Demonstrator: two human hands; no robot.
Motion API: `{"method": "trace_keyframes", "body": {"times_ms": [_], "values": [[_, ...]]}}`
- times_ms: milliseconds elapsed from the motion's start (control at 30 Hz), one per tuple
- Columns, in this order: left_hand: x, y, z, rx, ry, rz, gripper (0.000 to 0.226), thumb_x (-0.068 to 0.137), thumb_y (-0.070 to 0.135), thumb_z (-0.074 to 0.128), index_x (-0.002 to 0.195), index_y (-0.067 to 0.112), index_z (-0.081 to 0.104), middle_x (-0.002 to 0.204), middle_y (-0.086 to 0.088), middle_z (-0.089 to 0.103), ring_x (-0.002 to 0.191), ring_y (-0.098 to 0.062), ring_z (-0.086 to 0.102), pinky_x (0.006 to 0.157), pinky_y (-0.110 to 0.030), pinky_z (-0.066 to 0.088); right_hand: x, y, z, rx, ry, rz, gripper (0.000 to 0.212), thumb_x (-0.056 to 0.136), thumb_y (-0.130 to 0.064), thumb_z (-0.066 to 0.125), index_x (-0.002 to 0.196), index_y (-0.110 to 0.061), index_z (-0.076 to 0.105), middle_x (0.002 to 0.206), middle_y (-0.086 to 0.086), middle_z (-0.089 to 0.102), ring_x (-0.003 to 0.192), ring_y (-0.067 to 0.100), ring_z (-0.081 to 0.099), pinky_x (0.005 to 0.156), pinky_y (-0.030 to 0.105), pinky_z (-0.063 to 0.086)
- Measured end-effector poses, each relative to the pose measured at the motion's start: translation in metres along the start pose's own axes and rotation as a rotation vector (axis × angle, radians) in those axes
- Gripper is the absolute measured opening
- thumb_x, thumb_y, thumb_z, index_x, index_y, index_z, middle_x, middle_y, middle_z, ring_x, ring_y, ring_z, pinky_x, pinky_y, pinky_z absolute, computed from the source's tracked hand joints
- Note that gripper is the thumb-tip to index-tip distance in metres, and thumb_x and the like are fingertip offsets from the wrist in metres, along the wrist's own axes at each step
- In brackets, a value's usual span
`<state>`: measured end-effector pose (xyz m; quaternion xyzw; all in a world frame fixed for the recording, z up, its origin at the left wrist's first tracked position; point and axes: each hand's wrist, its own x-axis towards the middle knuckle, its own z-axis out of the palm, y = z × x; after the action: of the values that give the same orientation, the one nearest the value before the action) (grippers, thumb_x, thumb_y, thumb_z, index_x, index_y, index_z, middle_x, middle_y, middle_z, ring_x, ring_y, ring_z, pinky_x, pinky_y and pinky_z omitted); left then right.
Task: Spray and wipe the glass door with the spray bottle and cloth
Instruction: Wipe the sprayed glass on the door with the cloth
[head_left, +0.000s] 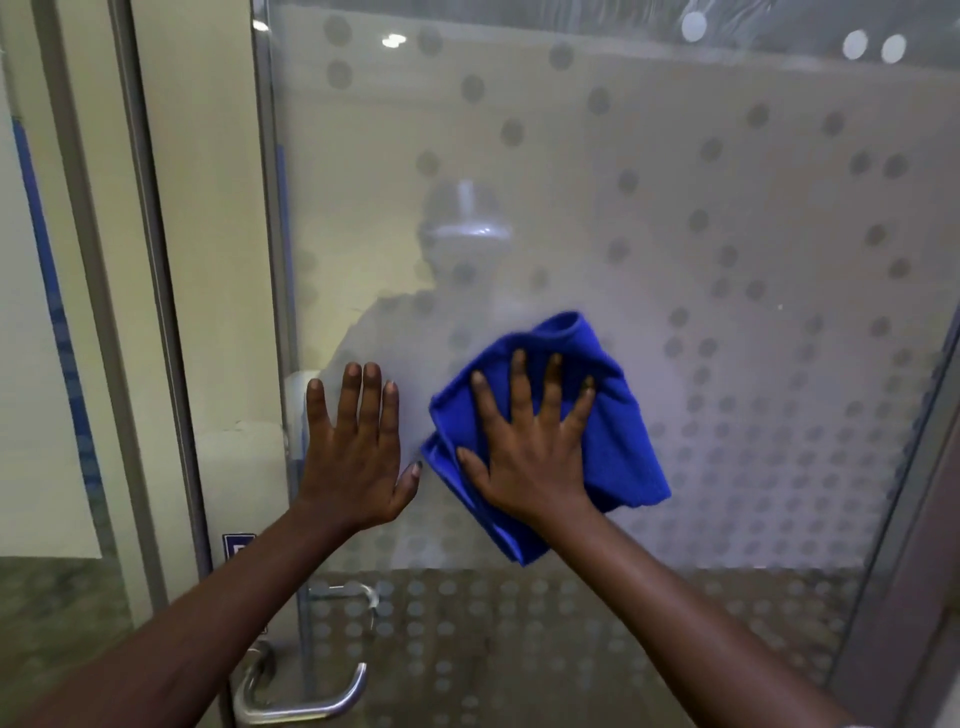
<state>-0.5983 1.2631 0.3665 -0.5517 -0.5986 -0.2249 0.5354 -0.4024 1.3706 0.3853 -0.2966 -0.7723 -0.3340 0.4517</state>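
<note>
The glass door (701, 218) fills most of the view, its pane frosted and patterned with grey dots. A folded blue cloth (618, 431) lies flat against the glass at centre. My right hand (530, 441) presses on the cloth with fingers spread wide. My left hand (356, 447) rests flat on the bare glass just left of the cloth, fingers apart, holding nothing. No spray bottle is in view.
A metal lever door handle (306, 696) sticks out at the lower left, below my left forearm. The door's metal edge (270, 260) runs vertically beside a cream wall and frame (197, 208). A second frame edge (914, 467) slants down the right side.
</note>
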Motion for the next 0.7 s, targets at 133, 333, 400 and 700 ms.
{"method": "trace_keyframes", "body": {"times_ms": [133, 333, 400, 700], "values": [[0.001, 0.001, -0.001, 0.012, -0.025, -0.004, 0.087, 0.093, 0.057, 0.024, 0.151, -0.004, 0.005, 0.161, -0.022, -0.015, 0.149, -0.042, -0.003, 0.116, -0.066, -0.004, -0.045, 0.056, 0.002, -0.070, -0.077, 0.059, 0.088, 0.078, -0.070, 0.045, 0.153, -0.029, 0.019, 0.160, 0.019, 0.011, 0.144, 0.052, 0.001, 0.105, 0.078, 0.005], [0.000, 0.001, 0.002, 0.014, -0.025, -0.018, 0.088, 0.092, 0.058, 0.025, 0.152, -0.002, 0.002, 0.161, -0.022, -0.015, 0.149, -0.042, -0.003, 0.116, -0.066, -0.004, 0.009, 0.111, -0.032, -0.020, -0.088, 0.456, 0.086, 0.081, -0.065, 0.036, 0.153, -0.027, 0.007, 0.161, 0.021, 0.008, 0.142, 0.055, 0.006, 0.106, 0.076, 0.008], [0.000, 0.001, 0.002, 0.018, -0.026, -0.017, 0.089, 0.091, 0.058, 0.026, 0.152, -0.003, 0.003, 0.161, -0.022, -0.014, 0.149, -0.043, -0.003, 0.116, -0.066, -0.005, 0.039, 0.101, -0.041, 0.010, -0.049, 0.570, 0.085, 0.082, -0.063, 0.035, 0.153, -0.026, 0.007, 0.162, 0.020, 0.006, 0.142, 0.055, 0.005, 0.106, 0.076, 0.009], [-0.002, -0.001, 0.004, 0.018, 0.013, -0.011, 0.091, 0.090, 0.058, 0.031, 0.151, -0.003, 0.003, 0.161, -0.020, -0.019, 0.149, -0.040, -0.006, 0.116, -0.065, -0.006, 0.096, -0.006, -0.039, 0.058, 0.075, 0.352, 0.080, 0.086, -0.068, 0.032, 0.153, -0.025, 0.019, 0.161, 0.019, 0.013, 0.142, 0.055, 0.006, 0.107, 0.075, 0.001]]}}
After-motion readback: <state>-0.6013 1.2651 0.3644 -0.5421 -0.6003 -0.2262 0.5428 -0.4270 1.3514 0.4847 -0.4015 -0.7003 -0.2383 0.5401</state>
